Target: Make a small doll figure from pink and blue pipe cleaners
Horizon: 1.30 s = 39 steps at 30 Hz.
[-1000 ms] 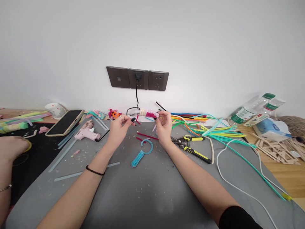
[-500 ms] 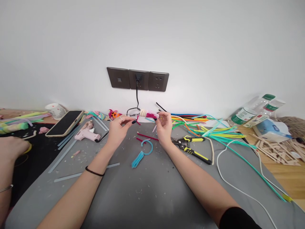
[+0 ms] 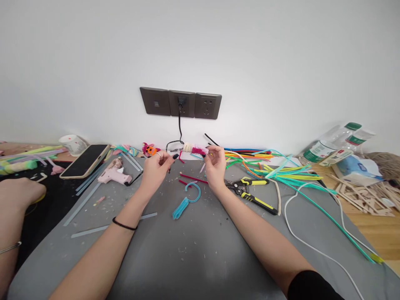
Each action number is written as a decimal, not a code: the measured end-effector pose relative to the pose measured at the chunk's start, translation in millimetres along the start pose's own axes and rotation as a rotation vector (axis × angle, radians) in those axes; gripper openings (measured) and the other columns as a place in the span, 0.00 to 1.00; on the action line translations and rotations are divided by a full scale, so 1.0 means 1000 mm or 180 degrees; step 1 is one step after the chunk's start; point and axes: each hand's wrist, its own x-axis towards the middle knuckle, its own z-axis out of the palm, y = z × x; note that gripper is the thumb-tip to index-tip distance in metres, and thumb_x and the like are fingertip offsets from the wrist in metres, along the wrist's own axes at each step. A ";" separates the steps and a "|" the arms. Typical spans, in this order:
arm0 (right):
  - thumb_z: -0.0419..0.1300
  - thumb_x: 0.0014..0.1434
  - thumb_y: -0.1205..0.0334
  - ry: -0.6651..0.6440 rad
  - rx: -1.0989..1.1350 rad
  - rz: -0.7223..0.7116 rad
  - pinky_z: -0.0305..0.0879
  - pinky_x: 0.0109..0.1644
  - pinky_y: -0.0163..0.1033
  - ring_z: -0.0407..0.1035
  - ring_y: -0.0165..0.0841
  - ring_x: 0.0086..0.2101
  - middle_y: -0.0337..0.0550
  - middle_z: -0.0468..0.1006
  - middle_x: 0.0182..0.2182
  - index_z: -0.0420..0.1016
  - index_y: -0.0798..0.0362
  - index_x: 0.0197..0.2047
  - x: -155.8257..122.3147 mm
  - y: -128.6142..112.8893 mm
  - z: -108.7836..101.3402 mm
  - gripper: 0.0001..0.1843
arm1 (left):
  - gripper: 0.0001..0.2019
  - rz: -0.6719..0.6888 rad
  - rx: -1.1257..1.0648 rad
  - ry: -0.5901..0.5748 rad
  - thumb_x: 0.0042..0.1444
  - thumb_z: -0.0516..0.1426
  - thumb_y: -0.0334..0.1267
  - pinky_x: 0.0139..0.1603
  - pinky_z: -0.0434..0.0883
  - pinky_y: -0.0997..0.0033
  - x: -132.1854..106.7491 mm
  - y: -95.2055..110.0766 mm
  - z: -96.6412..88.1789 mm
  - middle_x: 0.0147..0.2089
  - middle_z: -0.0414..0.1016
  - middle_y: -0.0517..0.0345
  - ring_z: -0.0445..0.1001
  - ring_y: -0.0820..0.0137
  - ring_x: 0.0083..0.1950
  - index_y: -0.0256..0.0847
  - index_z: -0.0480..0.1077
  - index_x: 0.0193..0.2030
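Lying near the middle of the bench is a blue fuzzy curl, left of black-and-yellow pliers. Farther back, the left hand has its fingers near each other; I cannot tell whether they close on anything. Near the far edge, the right hand grips the right end of a cream-and-pink bundle between its fingers. Beyond, dark sockets line the wall.

Right hand: pinching a magenta, pink and cream pipe-cleaner piece
Left hand: near that piece, contents unclear
Gray tabletop: blue pipe-cleaner hook near the middle
Wire strippers: yellow and black, just beside the right hand
Glue gun: pink, left of the left hand
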 end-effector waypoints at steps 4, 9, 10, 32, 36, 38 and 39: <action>0.63 0.60 0.61 -0.0034 -0.0057 -0.0019 0.73 0.48 0.39 0.72 0.33 0.42 0.44 0.74 0.42 0.67 0.49 0.44 0.000 0.000 -0.001 0.10 | 0.19 0.0268 -0.0108 0.0055 0.54 0.59 0.38 0.41 0.73 0.68 0.002 -0.004 0.003 0.56 0.77 0.47 0.79 0.65 0.47 0.42 0.71 0.54; 0.63 0.61 0.60 -0.0066 -0.0147 -0.0023 0.73 0.48 0.39 0.72 0.33 0.42 0.44 0.74 0.42 0.66 0.49 0.45 0.000 0.002 -0.002 0.11 | 0.15 0.0094 0.0203 -0.0003 0.62 0.57 0.48 0.28 0.66 0.70 -0.002 -0.001 0.000 0.32 0.80 0.52 0.76 0.65 0.33 0.39 0.77 0.35; 0.63 0.61 0.59 -0.0072 -0.0165 -0.0020 0.73 0.48 0.39 0.72 0.33 0.42 0.45 0.74 0.42 0.66 0.49 0.45 0.000 0.002 -0.002 0.11 | 0.17 0.0085 0.0240 0.0020 0.63 0.57 0.50 0.27 0.65 0.70 -0.003 0.001 0.000 0.32 0.80 0.52 0.75 0.65 0.32 0.39 0.77 0.33; 0.64 0.63 0.52 -0.1039 0.0329 0.0057 0.73 0.58 0.49 0.71 0.38 0.53 0.48 0.72 0.51 0.67 0.46 0.51 -0.007 -0.006 0.000 0.16 | 0.24 0.0269 -0.1068 -0.0187 0.55 0.66 0.55 0.51 0.76 0.59 0.003 -0.001 0.004 0.51 0.80 0.46 0.79 0.61 0.48 0.39 0.76 0.51; 0.62 0.64 0.50 -0.1343 0.0125 0.0034 0.72 0.61 0.54 0.70 0.41 0.56 0.51 0.69 0.58 0.60 0.43 0.61 -0.008 -0.007 0.001 0.26 | 0.22 0.0592 -0.0969 0.0018 0.56 0.66 0.54 0.51 0.76 0.61 0.004 -0.002 0.005 0.51 0.79 0.48 0.78 0.62 0.49 0.41 0.77 0.51; 0.62 0.65 0.53 -0.1396 -0.0135 -0.0056 0.72 0.61 0.53 0.68 0.41 0.57 0.52 0.67 0.60 0.59 0.43 0.64 -0.009 -0.007 0.002 0.28 | 0.21 0.0764 -0.0876 0.0041 0.57 0.66 0.53 0.51 0.76 0.62 0.004 0.000 0.005 0.50 0.78 0.48 0.77 0.62 0.50 0.41 0.78 0.50; 0.63 0.64 0.54 -0.1392 -0.0266 -0.0110 0.73 0.60 0.52 0.68 0.41 0.57 0.53 0.66 0.61 0.59 0.44 0.64 -0.010 -0.007 0.002 0.28 | 0.20 0.0830 -0.0839 0.0040 0.58 0.65 0.53 0.51 0.76 0.62 0.003 0.001 0.005 0.51 0.77 0.48 0.77 0.62 0.50 0.42 0.78 0.50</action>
